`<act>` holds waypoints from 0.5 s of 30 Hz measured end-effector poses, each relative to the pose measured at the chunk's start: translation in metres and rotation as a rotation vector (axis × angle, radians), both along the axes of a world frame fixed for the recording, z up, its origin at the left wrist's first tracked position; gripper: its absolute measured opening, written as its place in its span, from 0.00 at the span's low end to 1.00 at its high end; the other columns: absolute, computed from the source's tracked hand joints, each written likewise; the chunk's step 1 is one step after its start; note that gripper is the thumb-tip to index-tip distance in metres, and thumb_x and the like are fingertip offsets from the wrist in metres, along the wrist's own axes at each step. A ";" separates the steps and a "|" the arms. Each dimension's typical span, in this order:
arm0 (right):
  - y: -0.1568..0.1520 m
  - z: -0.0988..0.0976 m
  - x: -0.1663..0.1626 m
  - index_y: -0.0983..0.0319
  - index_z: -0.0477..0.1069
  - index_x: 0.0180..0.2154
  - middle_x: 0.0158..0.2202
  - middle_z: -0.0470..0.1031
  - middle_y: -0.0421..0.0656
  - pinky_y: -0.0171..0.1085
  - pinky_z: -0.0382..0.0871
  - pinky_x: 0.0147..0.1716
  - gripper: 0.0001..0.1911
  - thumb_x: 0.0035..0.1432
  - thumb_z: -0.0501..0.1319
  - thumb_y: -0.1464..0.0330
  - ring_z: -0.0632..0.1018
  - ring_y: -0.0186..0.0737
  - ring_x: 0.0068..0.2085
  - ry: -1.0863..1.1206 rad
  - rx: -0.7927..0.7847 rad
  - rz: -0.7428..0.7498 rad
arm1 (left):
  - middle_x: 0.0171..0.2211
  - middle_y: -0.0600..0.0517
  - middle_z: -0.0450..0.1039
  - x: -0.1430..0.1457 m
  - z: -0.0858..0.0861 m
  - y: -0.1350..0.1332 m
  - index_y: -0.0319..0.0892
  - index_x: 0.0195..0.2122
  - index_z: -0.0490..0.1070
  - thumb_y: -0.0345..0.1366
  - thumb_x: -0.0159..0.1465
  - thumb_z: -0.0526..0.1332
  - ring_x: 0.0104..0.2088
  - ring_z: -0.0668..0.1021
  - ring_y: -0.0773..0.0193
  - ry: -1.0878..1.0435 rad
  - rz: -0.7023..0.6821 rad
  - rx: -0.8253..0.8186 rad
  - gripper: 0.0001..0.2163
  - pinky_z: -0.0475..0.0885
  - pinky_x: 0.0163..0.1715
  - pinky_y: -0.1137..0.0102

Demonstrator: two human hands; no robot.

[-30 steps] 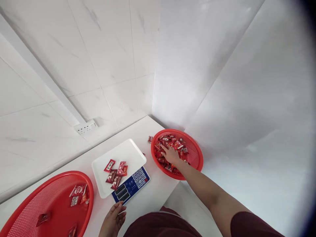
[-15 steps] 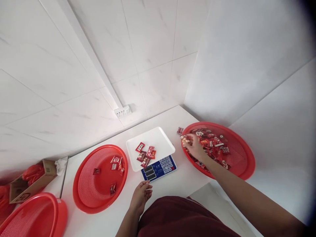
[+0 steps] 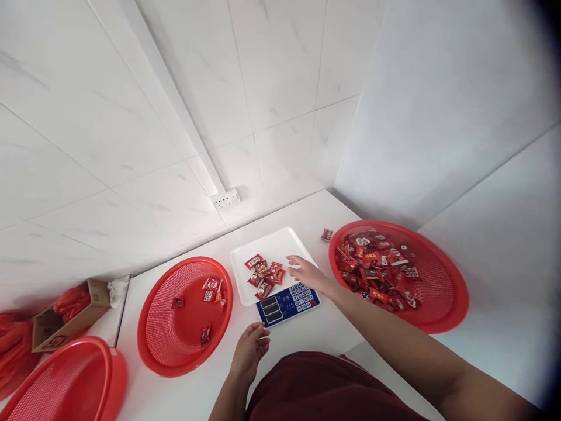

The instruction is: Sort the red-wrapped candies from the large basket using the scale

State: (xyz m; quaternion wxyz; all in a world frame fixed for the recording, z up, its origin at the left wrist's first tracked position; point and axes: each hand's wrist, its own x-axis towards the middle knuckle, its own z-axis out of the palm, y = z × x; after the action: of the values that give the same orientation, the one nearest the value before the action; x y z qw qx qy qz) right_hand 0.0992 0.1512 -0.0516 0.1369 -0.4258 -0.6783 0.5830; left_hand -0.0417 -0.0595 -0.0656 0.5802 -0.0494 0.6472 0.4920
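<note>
My right hand (image 3: 304, 273) is over the right side of a white scale tray (image 3: 242, 289), fingers stretched apart and holding nothing. Several small red snack packets (image 3: 266, 275) lie in a loose cluster on the tray, just left of its fingertips. The scale's blue panel (image 3: 288, 305), with displays and number keys, faces me. At the panel's lower left corner is my left hand (image 3: 250, 352), its fingers loosely curled and a little apart, with no object visible in it. A red basket (image 3: 442, 298) on the right holds a heap of similar packets (image 3: 379, 272).
Left of the scale, a second red basket (image 3: 151, 345) contains a few packets. Another red basket (image 3: 114, 386) stands at the lower left, near a cardboard box (image 3: 99, 301) with red bags. One packet (image 3: 326, 234) lies on the counter by the right basket. A wall socket (image 3: 225, 200) is behind.
My right hand has moved left from the right basket to the tray and opened. A brown-red packet now lies among those on the tray. My left hand has stayed by the scale.
</note>
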 end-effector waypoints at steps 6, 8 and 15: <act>0.001 -0.046 0.072 0.63 0.66 0.51 0.52 0.69 0.52 0.46 0.60 0.53 0.20 0.56 0.50 0.70 0.68 0.47 0.54 -0.427 0.630 -0.030 | 0.26 0.53 0.72 -0.005 -0.009 -0.003 0.40 0.36 0.66 0.33 0.56 0.62 0.22 0.74 0.73 0.007 0.043 -0.017 0.08 0.67 0.26 0.76; -0.005 -0.060 0.094 0.61 0.64 0.53 0.58 0.63 0.51 0.54 0.53 0.56 0.23 0.55 0.51 0.71 0.61 0.51 0.59 -0.641 0.772 -0.051 | 0.27 0.52 0.72 -0.010 -0.011 -0.001 0.41 0.36 0.65 0.35 0.56 0.62 0.23 0.75 0.71 0.025 0.098 -0.022 0.08 0.69 0.27 0.75; -0.021 -0.082 0.117 0.57 0.49 0.62 0.61 0.57 0.50 0.52 0.50 0.57 0.31 0.56 0.49 0.71 0.58 0.49 0.61 -0.889 0.805 0.018 | 0.28 0.49 0.72 -0.035 -0.012 0.011 0.41 0.35 0.64 0.37 0.59 0.59 0.24 0.75 0.70 -0.037 0.361 -0.015 0.07 0.70 0.27 0.75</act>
State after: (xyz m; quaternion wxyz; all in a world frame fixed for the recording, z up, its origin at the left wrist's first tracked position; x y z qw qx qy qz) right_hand 0.2160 0.1305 -0.1341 -0.0143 -0.5376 -0.8417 0.0475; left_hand -0.0772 -0.0489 -0.0780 0.4938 -0.1781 0.6208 0.5823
